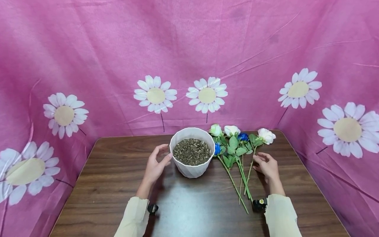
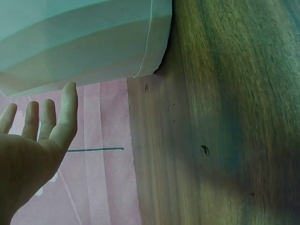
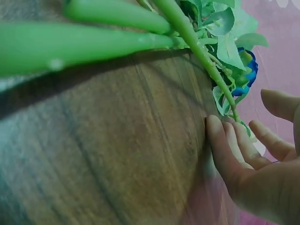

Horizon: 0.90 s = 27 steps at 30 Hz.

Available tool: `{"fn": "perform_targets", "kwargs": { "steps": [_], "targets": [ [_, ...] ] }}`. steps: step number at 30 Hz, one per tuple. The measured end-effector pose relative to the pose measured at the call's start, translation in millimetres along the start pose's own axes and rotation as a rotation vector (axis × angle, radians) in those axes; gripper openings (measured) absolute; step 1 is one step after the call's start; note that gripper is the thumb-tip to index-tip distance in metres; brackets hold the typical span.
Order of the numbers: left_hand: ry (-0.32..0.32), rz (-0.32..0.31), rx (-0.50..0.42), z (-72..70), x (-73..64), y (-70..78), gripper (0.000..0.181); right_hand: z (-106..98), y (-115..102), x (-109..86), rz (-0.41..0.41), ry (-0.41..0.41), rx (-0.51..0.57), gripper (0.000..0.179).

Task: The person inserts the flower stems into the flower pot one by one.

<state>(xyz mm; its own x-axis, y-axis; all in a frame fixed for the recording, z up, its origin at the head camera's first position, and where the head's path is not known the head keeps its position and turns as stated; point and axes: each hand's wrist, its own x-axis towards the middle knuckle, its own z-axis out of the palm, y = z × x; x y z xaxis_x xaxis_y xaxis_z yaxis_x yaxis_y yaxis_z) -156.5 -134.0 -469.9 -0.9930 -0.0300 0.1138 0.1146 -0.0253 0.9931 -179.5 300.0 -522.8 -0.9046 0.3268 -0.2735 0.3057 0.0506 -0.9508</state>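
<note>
A white faceted flowerpot [image 1: 191, 172], filled with dark soil mix [image 1: 192, 152], stands on the table. At its left side is my left hand [image 1: 157, 164], fingers spread and relaxed; whether the fingertips touch the pot [image 2: 93, 47] I cannot tell. Several artificial roses lie to the pot's right, among them a white rose [image 1: 266, 136] and a blue rose [image 1: 243, 136]. My right hand [image 1: 268, 166] is beside the white rose's stem [image 1: 250, 171], thumb apart from the fingers. In the right wrist view, the hand [image 3: 262, 173] pinches nothing.
The brown wooden table [image 1: 112, 184] has a pink curtain [image 1: 183, 39] printed with white daisies behind it and on both sides. Other green stems [image 1: 234, 184] point toward the table's front edge. Dark wrist cameras [image 1: 152, 209] sit on both wrists.
</note>
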Motion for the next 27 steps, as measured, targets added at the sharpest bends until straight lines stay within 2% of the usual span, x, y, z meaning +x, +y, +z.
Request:
{"fn": "perform_targets", "kwargs": {
  "steps": [7,10,16,23,27],
  "targets": [
    [-0.015,-0.008,-0.038,2.1,7.4,0.7,0.043,-2,-5,-1.1,0.098,-0.095,0.049,0.07],
    [-0.019,-0.01,-0.051,3.4,9.7,2.4,0.041,-1,-4,-0.6,0.123,-0.106,0.035,0.073],
    [-0.034,-0.014,-0.046,5.6,13.4,3.3,0.043,1,-1,4.0,0.114,-0.106,0.009,0.072],
    [-0.043,-0.023,-0.035,6.1,13.0,4.1,0.046,3,5,6.5,0.102,-0.091,0.071,0.064],
    [-0.055,-0.036,-0.05,4.6,14.1,3.9,0.048,4,5,5.2,0.107,-0.087,0.067,0.06]
  ]
}}
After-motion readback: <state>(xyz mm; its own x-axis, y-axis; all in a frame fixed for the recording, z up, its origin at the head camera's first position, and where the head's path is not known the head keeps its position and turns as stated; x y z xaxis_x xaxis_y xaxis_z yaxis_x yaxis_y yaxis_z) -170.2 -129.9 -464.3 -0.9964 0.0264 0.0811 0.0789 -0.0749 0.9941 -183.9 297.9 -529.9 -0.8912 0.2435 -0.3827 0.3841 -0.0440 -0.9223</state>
